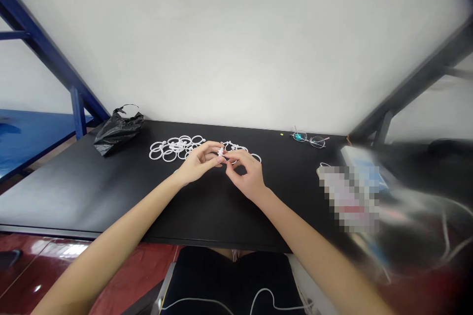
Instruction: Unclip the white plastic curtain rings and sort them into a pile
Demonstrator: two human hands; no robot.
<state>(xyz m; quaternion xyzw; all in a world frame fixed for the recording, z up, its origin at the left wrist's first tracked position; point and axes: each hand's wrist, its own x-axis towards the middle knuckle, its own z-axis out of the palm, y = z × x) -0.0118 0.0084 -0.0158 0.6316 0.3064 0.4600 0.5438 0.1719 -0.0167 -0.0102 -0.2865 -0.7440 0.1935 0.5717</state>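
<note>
Over the middle of the black table, my two hands meet fingertip to fingertip. My left hand pinches a small white plastic piece between thumb and fingers. My right hand grips the same piece from the other side, its thumb and index finger pressed close together. The piece is mostly covered by my fingers, so its full shape is hidden. Behind my left hand lies a pile of white plastic rings, overlapping each other. More white rings show behind my right hand, partly hidden by it.
A crumpled black plastic bag stands at the back left. Eyeglasses lie at the back right. Nearer the right edge are a blurred-out object, a white box and pale cables. Slanted metal frames flank the table.
</note>
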